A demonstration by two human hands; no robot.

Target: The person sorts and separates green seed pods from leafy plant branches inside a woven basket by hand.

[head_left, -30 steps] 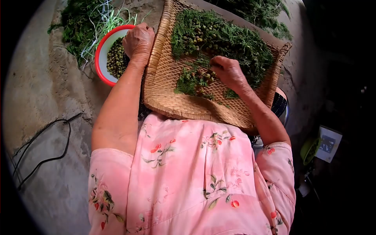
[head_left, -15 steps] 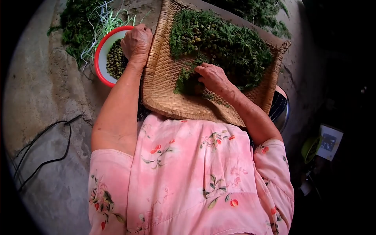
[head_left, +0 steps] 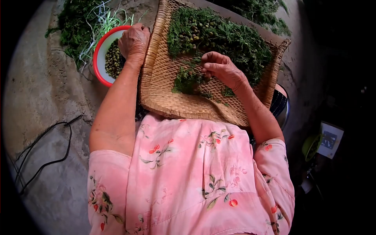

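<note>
A woven basket tray (head_left: 158,80) rests in front of my lap. Feathery green sprigs (head_left: 250,47) with small round yellowish-green cones (head_left: 194,34) lie across its far half, and a smaller clump of greenery (head_left: 186,80) sits nearer to me. My right hand (head_left: 224,68) hovers over the tray, thumb and fingertips pinched together; anything between them is too small to make out. On the left, my curled left hand (head_left: 134,42) is over the right side of a white bowl (head_left: 100,62) with a red rim. Small round green cones (head_left: 113,60) fill its bottom. What the left fingers grip is hidden.
More green sprigs (head_left: 72,29) and pale plastic strips (head_left: 103,19) lie beyond the bowl. Another heap of greenery (head_left: 266,15) is behind the tray. A black cord (head_left: 64,152) loops over the concrete floor at left. At right are a green container (head_left: 312,148) and a white printed sheet (head_left: 330,140).
My right hand has lifted and shifted slightly right, away from the near clump, and its fingertips now show. My left hand stays at the bowl.
</note>
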